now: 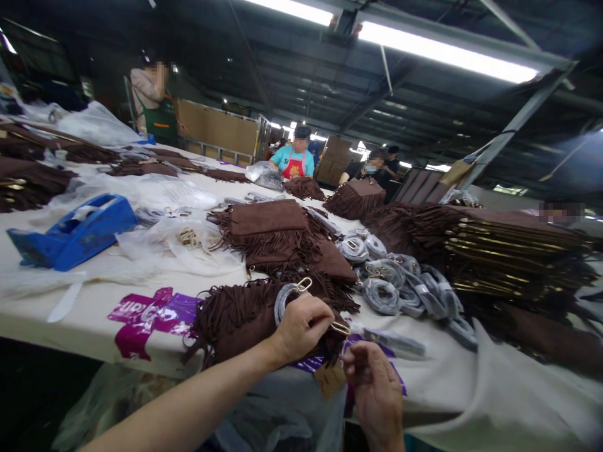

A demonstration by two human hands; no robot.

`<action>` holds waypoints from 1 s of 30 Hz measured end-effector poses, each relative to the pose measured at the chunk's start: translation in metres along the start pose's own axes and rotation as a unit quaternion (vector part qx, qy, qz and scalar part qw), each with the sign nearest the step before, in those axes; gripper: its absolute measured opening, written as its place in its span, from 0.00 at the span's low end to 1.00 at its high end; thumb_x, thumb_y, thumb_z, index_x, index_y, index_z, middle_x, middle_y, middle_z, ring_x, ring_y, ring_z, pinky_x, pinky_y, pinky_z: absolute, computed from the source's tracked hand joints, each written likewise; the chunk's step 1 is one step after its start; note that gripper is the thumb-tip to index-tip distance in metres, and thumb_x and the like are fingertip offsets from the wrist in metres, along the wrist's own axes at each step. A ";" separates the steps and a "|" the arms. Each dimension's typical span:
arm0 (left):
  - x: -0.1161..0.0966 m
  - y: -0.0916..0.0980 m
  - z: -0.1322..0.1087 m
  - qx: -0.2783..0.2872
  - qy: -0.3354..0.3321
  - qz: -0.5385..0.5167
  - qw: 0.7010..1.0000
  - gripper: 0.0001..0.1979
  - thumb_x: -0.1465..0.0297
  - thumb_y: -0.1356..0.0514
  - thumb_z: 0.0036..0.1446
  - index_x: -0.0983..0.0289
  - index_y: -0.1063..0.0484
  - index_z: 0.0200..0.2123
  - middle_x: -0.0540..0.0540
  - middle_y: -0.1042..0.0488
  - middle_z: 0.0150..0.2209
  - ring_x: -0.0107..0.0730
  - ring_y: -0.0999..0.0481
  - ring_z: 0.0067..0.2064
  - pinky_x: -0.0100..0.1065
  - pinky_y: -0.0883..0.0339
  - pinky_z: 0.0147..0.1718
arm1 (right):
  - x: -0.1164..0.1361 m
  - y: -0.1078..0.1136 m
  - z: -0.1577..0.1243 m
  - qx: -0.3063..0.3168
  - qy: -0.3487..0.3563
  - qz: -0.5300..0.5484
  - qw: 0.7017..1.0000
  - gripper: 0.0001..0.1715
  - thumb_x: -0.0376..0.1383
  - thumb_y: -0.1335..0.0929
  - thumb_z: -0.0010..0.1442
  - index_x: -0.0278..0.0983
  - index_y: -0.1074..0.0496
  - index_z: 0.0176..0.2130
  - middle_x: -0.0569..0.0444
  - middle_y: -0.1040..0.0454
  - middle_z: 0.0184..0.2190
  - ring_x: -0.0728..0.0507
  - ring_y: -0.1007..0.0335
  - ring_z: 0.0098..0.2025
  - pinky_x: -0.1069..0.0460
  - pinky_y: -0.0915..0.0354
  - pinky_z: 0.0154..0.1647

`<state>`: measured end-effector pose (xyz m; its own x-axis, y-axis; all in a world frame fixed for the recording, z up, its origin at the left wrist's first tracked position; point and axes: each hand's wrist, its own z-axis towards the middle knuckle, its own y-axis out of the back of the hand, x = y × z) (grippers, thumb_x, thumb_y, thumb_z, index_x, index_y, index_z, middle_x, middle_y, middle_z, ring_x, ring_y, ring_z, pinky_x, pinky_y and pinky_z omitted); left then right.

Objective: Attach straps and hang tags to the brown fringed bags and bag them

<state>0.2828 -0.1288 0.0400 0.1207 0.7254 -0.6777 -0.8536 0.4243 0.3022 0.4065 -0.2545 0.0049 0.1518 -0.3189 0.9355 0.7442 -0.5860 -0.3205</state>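
Note:
My left hand is closed on a coiled strap in clear wrapping, with gold-coloured clasps sticking out above and to the right of the fingers. Under the strap lies a dark brown fringed bag at the table's front edge. Just right of it, my right hand is raised with loosely bent fingers, and I see nothing held in it. A brown paper tag hangs between the two hands, below the bag.
More fringed bags lie behind, beside a heap of coiled straps. At right stands a tall stack of bags with gold edges. A blue tape dispenser and plastic film are at left. Co-workers are across the table.

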 end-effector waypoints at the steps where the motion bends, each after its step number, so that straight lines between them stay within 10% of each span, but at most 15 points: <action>1: 0.000 0.001 -0.001 0.043 -0.029 -0.028 0.998 0.08 0.73 0.45 0.59 0.64 0.28 0.28 0.55 0.22 0.32 0.33 0.26 0.37 0.33 0.35 0.41 | 0.005 -0.002 0.000 0.001 0.005 0.000 1.000 0.21 0.53 0.29 0.55 0.37 0.26 0.30 0.56 0.26 0.20 0.51 0.35 0.20 0.58 0.39 0.19; 6: 0.005 0.004 -0.001 0.209 -0.085 -0.078 0.971 0.07 0.75 0.44 0.57 0.65 0.26 0.32 0.56 0.22 0.34 0.32 0.24 0.36 0.28 0.35 0.37 | 0.027 -0.021 0.009 0.046 0.007 -0.029 0.999 0.20 0.51 0.29 0.56 0.37 0.26 0.28 0.57 0.29 0.19 0.51 0.37 0.20 0.58 0.42 0.19; 12: 0.008 0.007 -0.002 0.126 0.033 -0.119 0.984 0.06 0.73 0.41 0.57 0.67 0.26 0.28 0.53 0.25 0.28 0.28 0.28 0.30 0.26 0.37 0.32 | 0.039 -0.038 0.022 0.018 0.031 0.052 0.998 0.25 0.55 0.32 0.57 0.43 0.26 0.47 0.51 0.23 0.44 0.52 0.37 0.23 0.57 0.44 0.17; 18: 0.006 0.008 -0.003 0.118 0.036 -0.126 0.984 0.06 0.74 0.40 0.56 0.67 0.26 0.27 0.52 0.26 0.26 0.26 0.29 0.29 0.25 0.39 0.31 | 0.021 -0.022 0.020 0.016 -0.028 -0.072 0.997 0.24 0.47 0.26 0.53 0.36 0.25 0.46 0.60 0.31 0.20 0.53 0.43 0.20 0.58 0.44 0.19; 30: 0.003 0.008 0.000 0.115 0.051 -0.131 0.983 0.06 0.76 0.43 0.56 0.66 0.30 0.27 0.53 0.26 0.32 0.30 0.28 0.36 0.28 0.36 0.37 | 0.014 -0.023 0.019 -0.031 0.008 -0.110 0.993 0.19 0.47 0.23 0.48 0.38 0.21 0.37 0.54 0.20 0.30 0.47 0.28 0.27 0.53 0.28 0.29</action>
<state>0.2762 -0.1233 0.0400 0.2605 0.5216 -0.8125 -0.6608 0.7098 0.2439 0.4042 -0.2310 0.0279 -0.0219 -0.1897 0.9816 0.7168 -0.6874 -0.1169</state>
